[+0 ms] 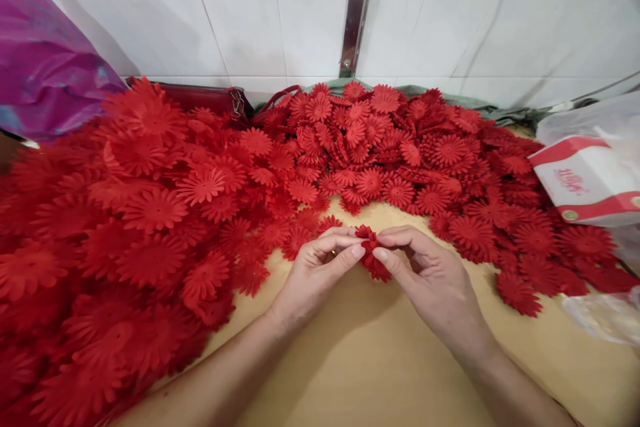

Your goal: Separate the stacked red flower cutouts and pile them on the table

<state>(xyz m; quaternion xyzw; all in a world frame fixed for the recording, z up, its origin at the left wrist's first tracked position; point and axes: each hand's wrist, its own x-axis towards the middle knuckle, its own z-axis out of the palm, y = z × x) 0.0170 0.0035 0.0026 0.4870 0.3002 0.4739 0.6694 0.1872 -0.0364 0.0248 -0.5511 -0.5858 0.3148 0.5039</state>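
Between the fingertips of both my hands is a small red fabric flower (376, 268), its petals bunched and partly covered by the fingers. My left hand (317, 267) pinches it from the left with thumb and fingers. From the other side my right hand (430, 273) grips it the same way. Both thumbs press near the flower's middle, above the table. Just beyond the hands lies a heap of red flower pieces (370, 183) with rounded petals. Whether one or more layers are in the fingers, I cannot tell.
A large pile of red petal pieces (155, 213) covers the left side of the tan table (370, 360). A red bag (200, 99) and a purple plastic bag (45, 47) stand behind it. At right is a white and red box (585, 180) in clear plastic. A metal bracket (357, 13) is against the tiled wall.
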